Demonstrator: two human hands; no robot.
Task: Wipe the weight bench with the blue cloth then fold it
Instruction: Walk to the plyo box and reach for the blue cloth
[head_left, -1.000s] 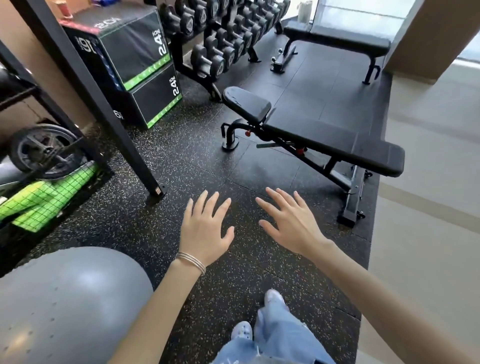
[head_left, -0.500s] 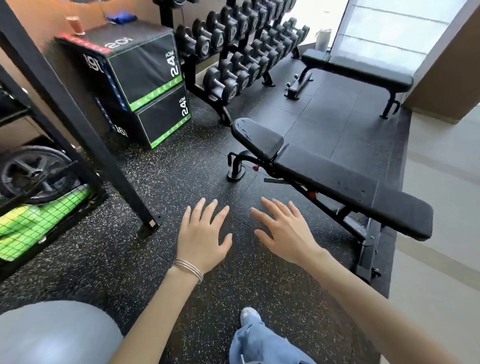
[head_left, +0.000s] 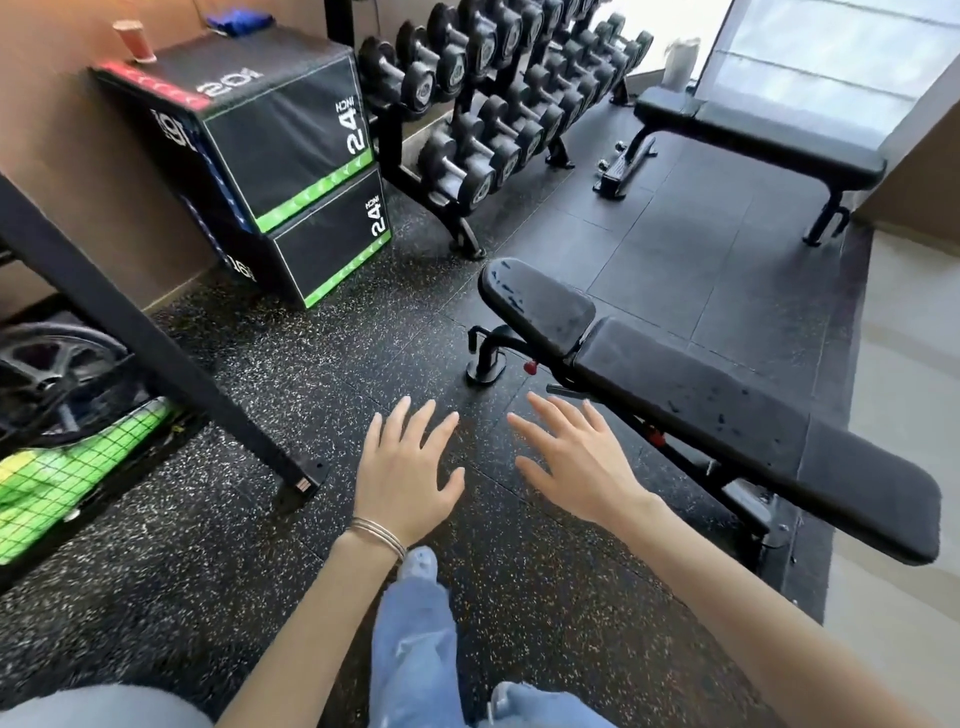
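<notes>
A black padded weight bench (head_left: 727, 415) stands on the rubber floor, running from centre to lower right; wet drops dot its seat pad and back pad. A blue cloth (head_left: 236, 23) lies bunched on top of the black plyo box (head_left: 280, 130) at the upper left, far from both hands. My left hand (head_left: 405, 473) and my right hand (head_left: 576, 462) hover side by side above the floor, palms down, fingers spread and straight, holding nothing. The right hand is just left of the bench frame, not touching it.
A dumbbell rack (head_left: 493, 93) stands behind the bench. A second flat bench (head_left: 753, 135) sits at the upper right. A slanted black rack post (head_left: 156, 358) crosses the left side, with a weight plate (head_left: 47, 379) and green netting behind it. A red cup (head_left: 134, 41) stands on the box.
I have stepped forward: the bench, box and rack are nearer and larger, and the grey ball has slid nearly out of view. Both hands stay open and spread.
</notes>
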